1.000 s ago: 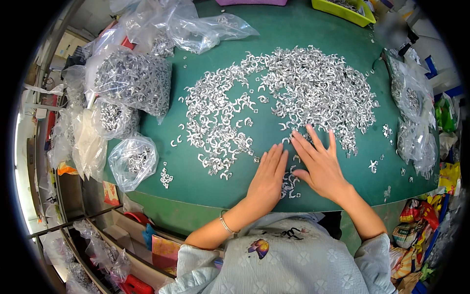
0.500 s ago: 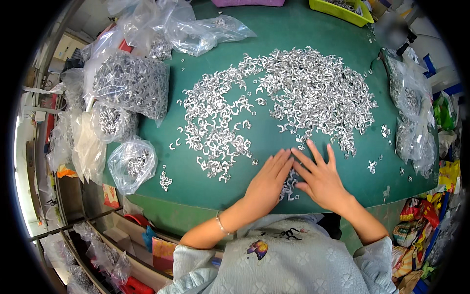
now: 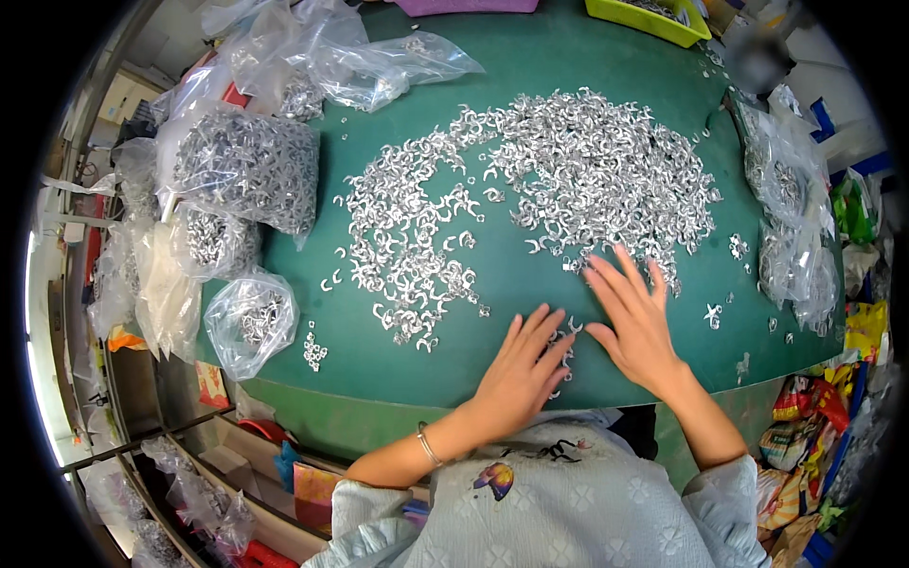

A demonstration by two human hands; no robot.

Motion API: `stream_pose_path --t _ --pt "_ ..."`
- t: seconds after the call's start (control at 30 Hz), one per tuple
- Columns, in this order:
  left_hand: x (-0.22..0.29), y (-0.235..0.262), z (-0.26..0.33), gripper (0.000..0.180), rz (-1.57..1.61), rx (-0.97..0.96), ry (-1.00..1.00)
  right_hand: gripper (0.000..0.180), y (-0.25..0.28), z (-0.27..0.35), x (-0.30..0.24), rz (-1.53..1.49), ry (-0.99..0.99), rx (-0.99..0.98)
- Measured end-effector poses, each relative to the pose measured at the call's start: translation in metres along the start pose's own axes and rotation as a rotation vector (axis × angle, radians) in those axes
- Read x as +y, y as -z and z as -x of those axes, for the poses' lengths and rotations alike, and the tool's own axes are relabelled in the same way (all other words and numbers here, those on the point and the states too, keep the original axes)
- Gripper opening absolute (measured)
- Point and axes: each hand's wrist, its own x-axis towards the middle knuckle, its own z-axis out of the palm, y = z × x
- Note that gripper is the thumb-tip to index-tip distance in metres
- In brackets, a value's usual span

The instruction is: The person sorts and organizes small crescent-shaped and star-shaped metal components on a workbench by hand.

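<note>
Up top in the head view, we note a lime-green tray (image 3: 653,17) at the table's far edge and a purple tray (image 3: 469,6) beside it, both cut off by the rim. Clear plastic bags (image 3: 369,62), crumpled, lie at the far left of the green table (image 3: 530,275). Below them a big clear bag of metal clips (image 3: 246,166) bulges, then smaller clip bags (image 3: 213,241), and a rounded small bag (image 3: 251,317) sits at the near-left edge. More clear bags of clips (image 3: 786,218) stack along the right edge. Colourful printed packets (image 3: 805,398) hang low right; we cannot make out their labels.

Loose silver metal clips (image 3: 587,180) spread over the table centre in a wide heap, a thinner drift curling left and down.

Our left hand (image 3: 521,374) lies flat, fingers together, on a few clips near the front edge. Our right hand (image 3: 634,317) lies flat too, fingers spread, tips touching the heap's near fringe. Neither grips anything.

Versus a second ago, both hands have slid back toward the body, and a bare green gap has opened between them and the heap.
</note>
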Motion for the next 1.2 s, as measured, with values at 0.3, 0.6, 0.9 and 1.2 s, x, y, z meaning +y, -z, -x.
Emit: stream_pose_path --t 0.3,0.6,0.9,1.2 --pt "-0.026 0.027 -0.024 0.048 -0.166 0.088 0.071 0.062 0.005 0.017 0.018 0.171 -0.080 -0.068" --pt "-0.046 0.012 -0.063 0.048 -0.400 -0.047 -0.042 0.053 0.008 -0.001 0.034 0.184 -0.217 0.168" --pt "-0.014 0.023 -0.011 0.050 -0.116 -0.155 -0.024 0.062 0.005 -0.007 -0.002 -0.087 0.023 -0.184" --pt "-0.010 0.013 -0.010 0.048 -0.052 -0.193 -0.111 0.058 0.012 0.006 -0.001 -0.065 0.018 -0.170"
